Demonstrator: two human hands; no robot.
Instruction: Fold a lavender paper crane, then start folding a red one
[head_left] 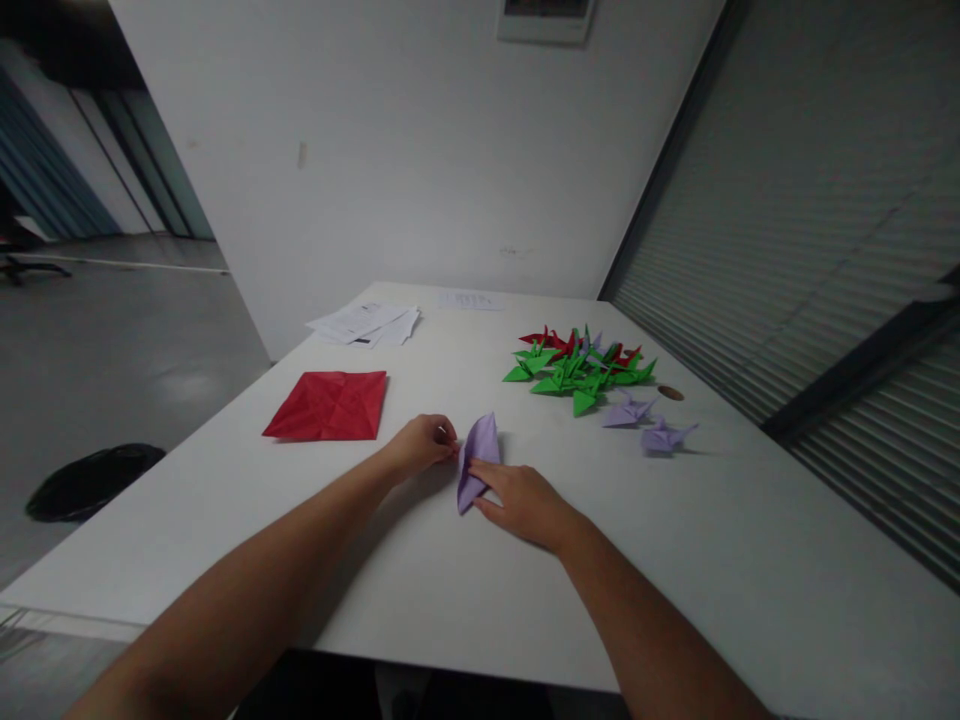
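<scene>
A partly folded piece of lilac paper (478, 455) lies in the middle of the white table (750, 540). My left hand (421, 443) is closed in a pinch on its left edge. My right hand (525, 500) lies flat on the paper's lower right part, fingers stretched out and pressing it down. Both forearms reach in from the bottom of the view.
A creased red paper square (328, 405) lies to the left. A heap of green and red folded cranes (581, 366) and two lilac cranes (646, 422) sit to the right, with a small brown object (670, 393) beside them. White sheets (367, 324) lie at the far edge. A dark bag (90, 480) is on the floor.
</scene>
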